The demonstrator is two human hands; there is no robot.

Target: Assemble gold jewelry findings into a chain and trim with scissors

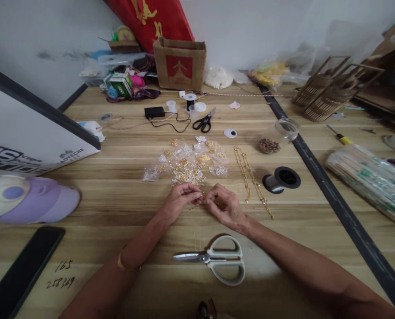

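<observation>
My left hand and my right hand meet over the wooden table, fingertips pinched together on a small gold piece too tiny to name. Just beyond them lies a heap of small clear bags with gold and silver findings. A gold chain stretches out to the right of my right hand. Grey-handled scissors lie between my forearms, blades pointing left.
A spool of thin wire and a tipped glass jar of beads lie right. Black scissors, a black box with cable and tape rolls sit farther back. A purple cap and a dark phone lie left.
</observation>
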